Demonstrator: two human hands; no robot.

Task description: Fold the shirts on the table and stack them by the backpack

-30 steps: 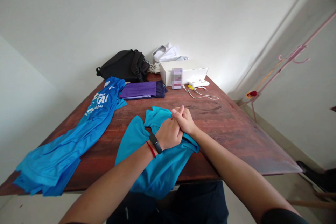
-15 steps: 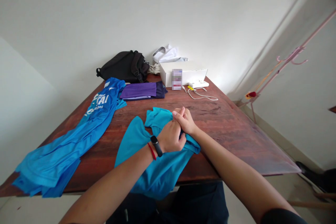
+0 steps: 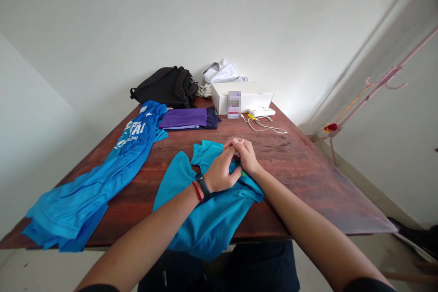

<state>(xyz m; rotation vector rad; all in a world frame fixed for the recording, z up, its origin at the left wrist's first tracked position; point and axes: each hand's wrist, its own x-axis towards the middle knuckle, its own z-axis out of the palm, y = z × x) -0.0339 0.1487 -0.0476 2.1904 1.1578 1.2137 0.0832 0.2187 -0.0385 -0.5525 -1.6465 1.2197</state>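
My left hand (image 3: 221, 172), with a black band and a red cord at its wrist, meets my right hand (image 3: 245, 155) at the middle of the table. Their fingers overlap in a loose clasp, and the left thumb stands away from its fingers. Under both hands lies a crumpled turquoise garment (image 3: 201, 223), its lower part hanging over the table's front edge. A small printed mark on it shows beneath the hands. I see no object between the palms, though the clasped fingers partly hide each other.
A blue printed shirt (image 3: 102, 173) stretches along the left side. Farther back lie folded purple cloth (image 3: 185, 117), a black backpack (image 3: 164, 86), a white box (image 3: 251, 96) and a white cable (image 3: 270, 127). The wooden table (image 3: 308, 182) borders a pink stand (image 3: 379, 83) at right.
The clasp has loosened: my left fingers have straightened and its thumb has opened out, showing the mark on the garment. The whole view has shifted slightly; the garment stays put.
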